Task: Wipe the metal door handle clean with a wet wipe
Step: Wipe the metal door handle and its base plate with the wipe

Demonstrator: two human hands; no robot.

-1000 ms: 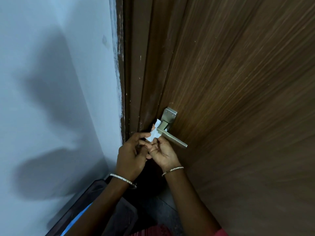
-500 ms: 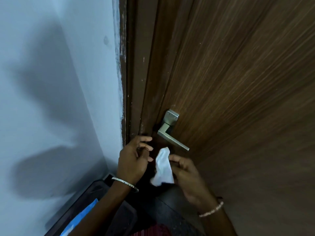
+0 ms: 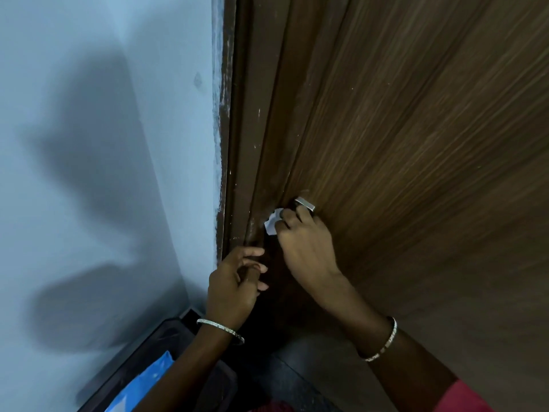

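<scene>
The metal door handle (image 3: 305, 203) sits on the brown wooden door; only the top of its square plate shows above my fingers. My right hand (image 3: 306, 245) covers the lever, its fingers curled round it with the white wet wipe (image 3: 272, 225) pressed against the metal. A corner of the wipe sticks out on the left side of my fingers. My left hand (image 3: 234, 283) hovers lower left of the handle, close to the door frame, with loosely curled fingers that hold nothing.
The wooden door (image 3: 416, 173) fills the right side, its dark frame (image 3: 240, 144) runs down the middle, and a pale blue wall (image 3: 104, 144) stands at the left. A dark bin (image 3: 166, 367) with a blue packet (image 3: 145, 385) inside sits on the floor at lower left.
My right hand has lifted the wipe from below the handle and closed over the lever with it. My left hand has stayed near the frame.
</scene>
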